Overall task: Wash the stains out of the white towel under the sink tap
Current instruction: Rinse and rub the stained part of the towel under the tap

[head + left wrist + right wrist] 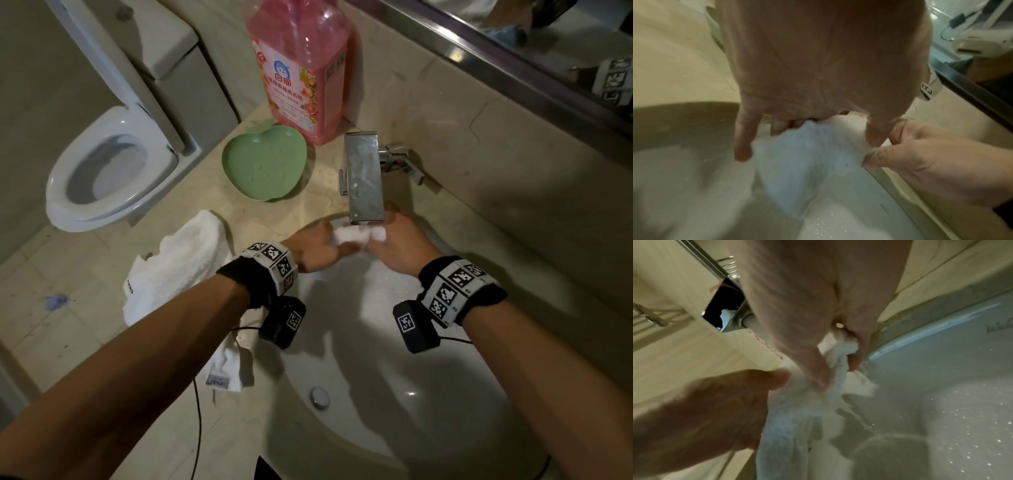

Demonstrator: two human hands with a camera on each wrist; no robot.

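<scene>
1. White terry towel (356,235): a bunched section is stretched between both hands, directly under the spout of the tap (363,178), above the back of the sink basin (428,404).
2. Left hand (317,248): fingers curled round its end of the section, thumb pinching. Right hand (404,245): thumb and fingers clamp the other end.
3. Held section's long axis runs left to right between the hands. The remainder trails left, out over the basin rim, and lies heaped on the counter (308,192); so the bulk is on the left hand's side.
4. Whether water is running cannot be told; droplets speckle the basin wall in the right wrist view.
5. Judgement: rubbing under the tap is under way. Feeding fresh cloth in would fall to the left hand.
6. Count: one towel, one tap, one pink detergent bottle (301,68), one green heart-shaped dish (263,166), one toilet (109,171).
</scene>
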